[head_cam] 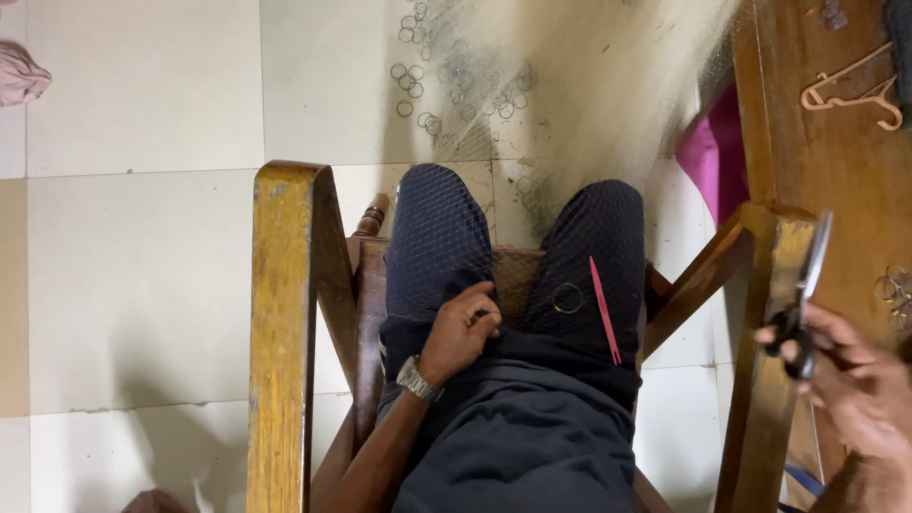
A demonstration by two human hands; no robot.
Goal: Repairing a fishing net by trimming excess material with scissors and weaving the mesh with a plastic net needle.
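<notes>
Chair armrest [285, 313]: I see a worn wooden arm at the left, framing the seat where I sit.
Left hand [463, 330]: I hold it on my left thigh, fingers curled shut on a pinch of the net, apparently to keep the mesh taut across my lap. A metal watch [414, 378] sits on the wrist.
Net [570, 114]: fine pale mesh drapes over both knees and fans out onto the tiled floor [142, 237] ahead, where small metal rings [418, 71] lie scattered under it.
Ring [567, 297]: one loose ring rests on my right thigh, within reach.
Red needle [605, 310]: it lies along the right thigh, just beside the ring, parked on the lap.
Right hand [855, 380]: raised beside the right armrest, fingers clamped on the handles of scissors [806, 285], blades pointing up and together, held clear of the net.
</notes>
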